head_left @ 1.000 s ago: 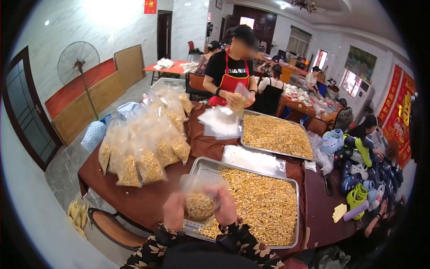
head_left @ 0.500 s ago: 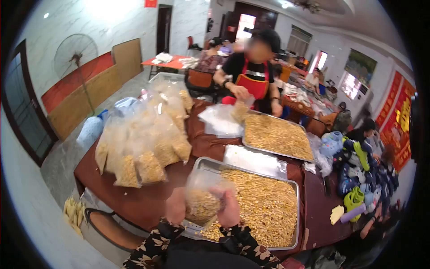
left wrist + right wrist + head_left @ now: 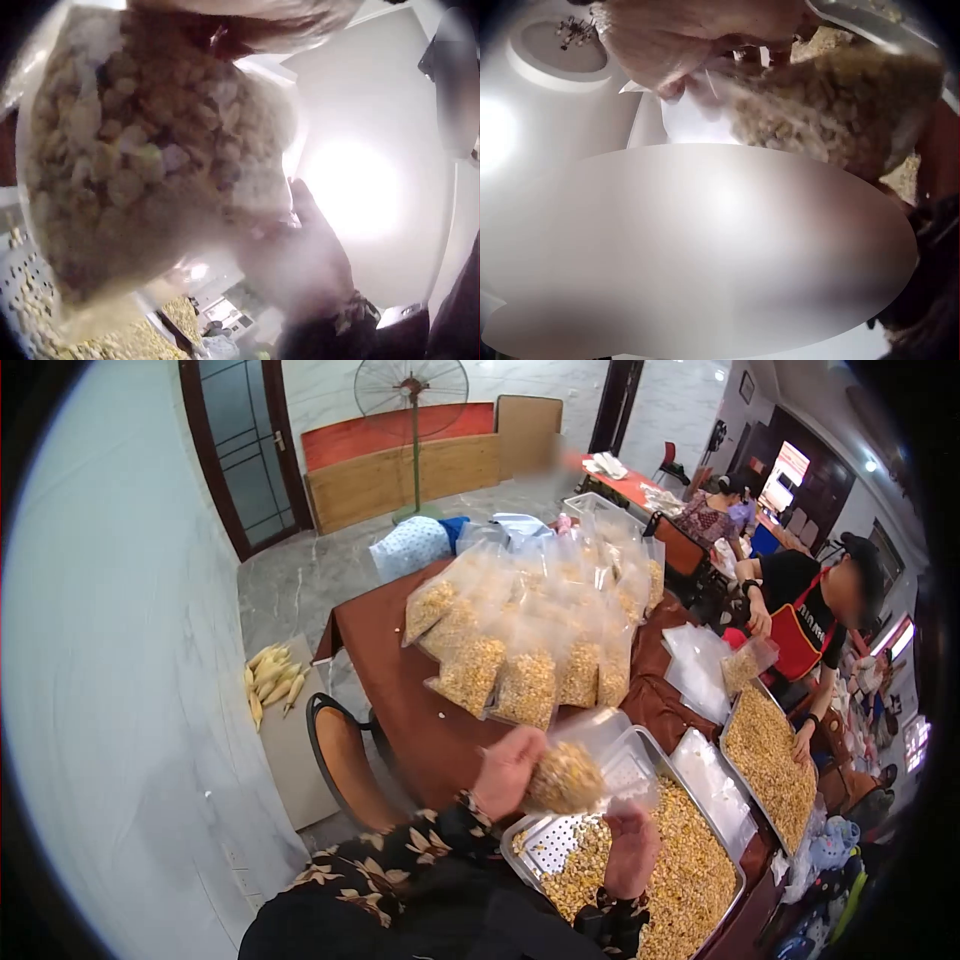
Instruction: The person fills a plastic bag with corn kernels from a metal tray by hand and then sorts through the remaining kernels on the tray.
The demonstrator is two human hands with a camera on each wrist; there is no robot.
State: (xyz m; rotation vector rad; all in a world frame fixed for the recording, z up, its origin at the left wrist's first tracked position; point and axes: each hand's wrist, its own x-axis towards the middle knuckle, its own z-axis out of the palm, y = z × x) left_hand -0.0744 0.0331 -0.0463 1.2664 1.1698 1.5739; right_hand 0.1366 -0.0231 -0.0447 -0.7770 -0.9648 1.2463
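A clear bag of mixed kernels [image 3: 565, 776] is held up by the left hand [image 3: 508, 770], whose fingers grip its left side. In the left wrist view the bag [image 3: 142, 157] fills much of the picture, with the left hand [image 3: 262, 26] along its top. The right hand [image 3: 632, 852] is beside the bag's lower right, fingers fairly straight, close to the plastic; contact is unclear. Under both hands lies a metal tray [image 3: 738, 878] of kernels. In the right wrist view the right hand [image 3: 697, 34] is near the bag [image 3: 840, 112].
Several filled bags [image 3: 527, 680] stand on the brown-covered table [image 3: 395, 700], left of the tray. Flat empty bags [image 3: 712, 785] lie between it and a second tray [image 3: 770, 760]. A person in a red apron [image 3: 800, 645] is across the table. A chair [image 3: 350, 765] stands at the near left.
The head view has swung left. The left hand has carried the bag up and leftward from over the tray, and the right hand has come away from its upper side. The person opposite now reaches into the second tray.
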